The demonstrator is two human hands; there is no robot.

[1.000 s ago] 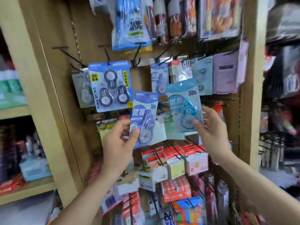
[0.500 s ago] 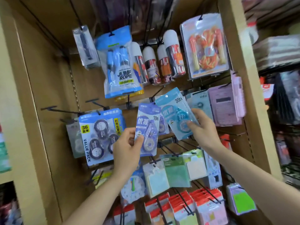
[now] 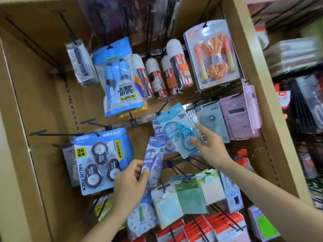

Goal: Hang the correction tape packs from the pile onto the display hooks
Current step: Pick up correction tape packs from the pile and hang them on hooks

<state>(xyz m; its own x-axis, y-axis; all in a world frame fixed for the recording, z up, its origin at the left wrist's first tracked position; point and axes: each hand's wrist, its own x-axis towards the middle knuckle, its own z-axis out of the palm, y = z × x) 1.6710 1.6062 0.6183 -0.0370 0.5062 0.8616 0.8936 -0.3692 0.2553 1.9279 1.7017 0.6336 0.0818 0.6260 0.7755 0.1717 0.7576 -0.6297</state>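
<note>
My right hand [image 3: 210, 147] pinches a light blue 30m correction tape pack [image 3: 176, 130] by its lower right edge, tilted, with its hang hole just below a black display hook [image 3: 161, 109]. Behind it hangs a blue correction tape pack [image 3: 158, 131] of the same kind. My left hand [image 3: 130, 182] grips a purple-blue 30m correction tape pack [image 3: 154, 159] by its lower end, held upright in front of the shelf. A large blue 36-metre value pack [image 3: 100, 158] hangs to the left.
Bare black hooks [image 3: 57, 134] stick out at the left of the wooden panel. A jump rope bag [image 3: 120, 81], cans [image 3: 176, 67] and an orange rope pack [image 3: 212, 56] hang above. Sticky notes [image 3: 187, 196] and red packs [image 3: 218, 227] hang below; a pink calculator [image 3: 237, 116] hangs right.
The view has tilted upward. My right hand has lifted the light blue pack toward the hook. My left hand with the purple-blue pack has dropped lower relative to it.
</note>
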